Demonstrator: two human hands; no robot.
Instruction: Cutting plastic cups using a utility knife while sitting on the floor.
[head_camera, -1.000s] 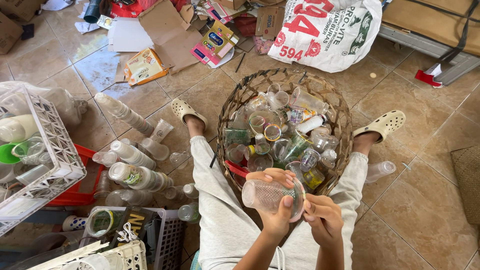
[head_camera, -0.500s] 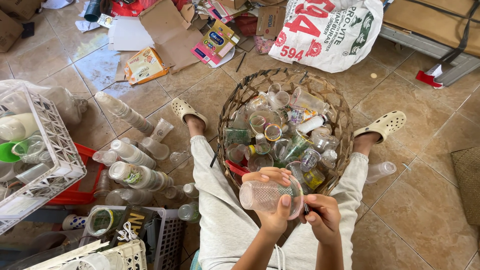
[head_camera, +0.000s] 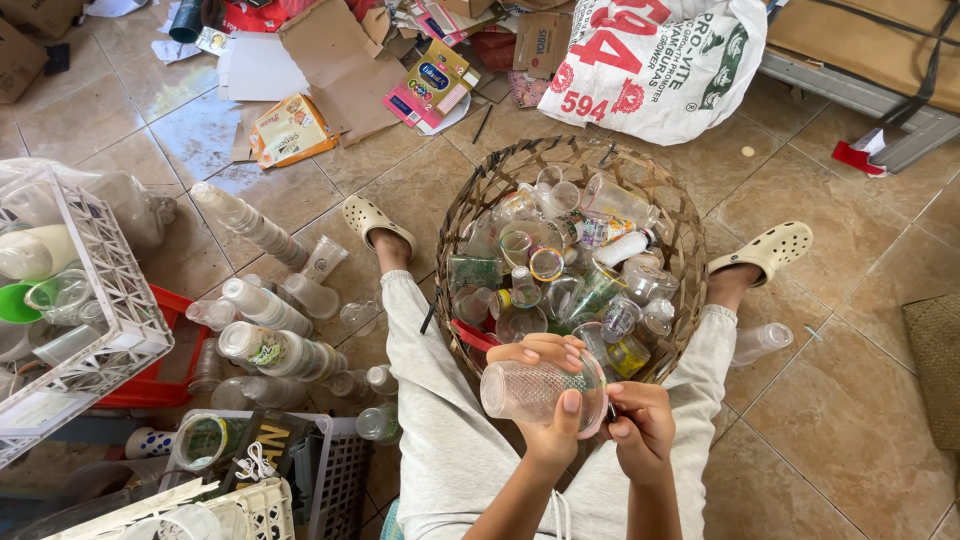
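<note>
1. Left grip (head_camera: 550, 400) wraps, as I see it, a clear plastic cup (head_camera: 535, 388) lying sideways above my lap.
2. Right grip (head_camera: 640, 425) pinches the cup's rim.
3. Just beyond sits a woven basket (head_camera: 470, 215) of clear containers.
4. A white sack (head_camera: 660, 60) with red and green print lies behind it; a yellow carton (head_camera: 290, 128) lies on the floor (head_camera: 830, 380).

Right hand (head_camera: 640, 428) fingertips tucked behind cup (head_camera: 540, 388) rim; what they pinch is too small to tell. Left hand (head_camera: 553, 400) palm hidden behind cup. Both forearms cut off by bottom edge. Basket (head_camera: 470, 205) near rim hidden behind hands and cup. White crate (head_camera: 110, 290) far left of hands cut by left edge. Sack (head_camera: 660, 60) beyond basket cut by top edge.
</note>
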